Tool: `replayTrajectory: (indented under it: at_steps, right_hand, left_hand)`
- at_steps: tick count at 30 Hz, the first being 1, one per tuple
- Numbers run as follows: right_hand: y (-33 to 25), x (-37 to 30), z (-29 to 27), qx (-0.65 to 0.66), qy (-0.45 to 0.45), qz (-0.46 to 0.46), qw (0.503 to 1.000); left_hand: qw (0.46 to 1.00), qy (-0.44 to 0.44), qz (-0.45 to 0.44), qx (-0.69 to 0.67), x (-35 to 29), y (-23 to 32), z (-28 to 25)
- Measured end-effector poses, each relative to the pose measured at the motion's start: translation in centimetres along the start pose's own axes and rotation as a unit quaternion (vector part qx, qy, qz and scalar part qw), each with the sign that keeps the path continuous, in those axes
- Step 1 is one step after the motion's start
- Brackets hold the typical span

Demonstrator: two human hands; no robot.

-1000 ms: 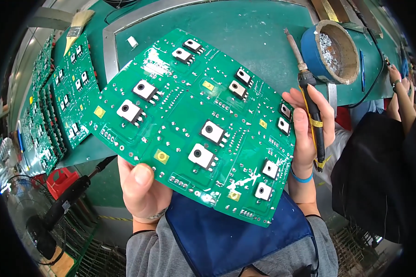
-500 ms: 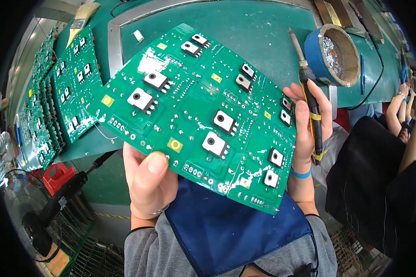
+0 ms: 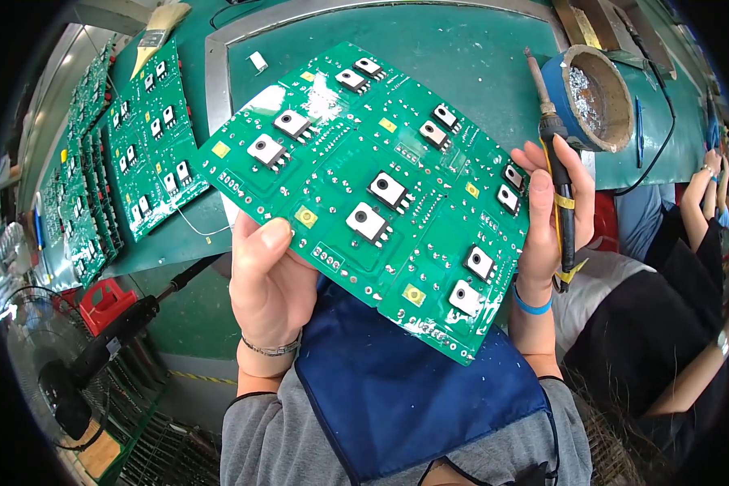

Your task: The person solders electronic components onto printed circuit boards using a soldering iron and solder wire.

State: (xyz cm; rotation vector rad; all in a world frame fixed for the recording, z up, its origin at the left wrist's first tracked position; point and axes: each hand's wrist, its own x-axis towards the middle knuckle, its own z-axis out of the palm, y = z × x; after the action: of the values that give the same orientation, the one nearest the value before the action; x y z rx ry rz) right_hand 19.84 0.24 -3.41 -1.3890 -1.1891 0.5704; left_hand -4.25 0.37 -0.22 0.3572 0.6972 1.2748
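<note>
A large green circuit board is held up tilted in front of me, its face carrying several black-and-white transistors and shiny solder joints. My left hand grips its lower left edge, thumb on the face and fingers hidden behind. At the board's right edge, my right hand steadies it and also holds a soldering iron. The iron has a black handle with yellow tape, and its tip points up and away, beside a blue-sided round tub with solder scraps inside.
More circuit boards stand at the left, a brush above them. A fan and a red plastic piece sit lower left. A blue pen-like tool lies right of the tub. Another person is at the right.
The circuit board has shifted slightly right and tilted a little differently, both hands moving with it. At the right, the other person's arm with a watch has come into view.
</note>
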Motion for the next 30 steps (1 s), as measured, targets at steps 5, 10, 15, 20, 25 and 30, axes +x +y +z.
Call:
replayTrajectory:
  at_steps: [5,10,15,20,25,30]
  right_hand:
    - [-0.4,0.0,-0.1,-0.007,0.006,-0.017,1.000]
    - [-0.5,0.0,-0.4,0.031,-0.002,-0.040,0.999]
    - [-0.7,0.0,-0.5,0.022,0.003,-0.051,0.998]
    - [-1.0,-0.1,-0.4,-0.009,0.027,-0.053,0.998]
    - [-1.3,0.1,-0.3,-0.011,0.023,-0.035,0.999]
    - [-1.4,0.2,0.0,-0.006,0.028,-0.020,0.999]
  left_hand:
    - [1.000,0.001,-0.001,-0.018,0.3,0.0,-0.5]
    - [0.999,-0.002,0.004,-0.040,0.6,-0.3,-1.0]
    - [0.996,-0.044,-0.010,-0.079,1.1,-0.5,-1.4]
    - [0.996,-0.037,-0.006,-0.086,1.3,-0.7,-1.5]
    - [0.992,-0.072,-0.007,-0.099,1.6,-0.7,-1.5]
    - [0.994,-0.066,0.005,-0.091,1.5,-0.7,-1.1]
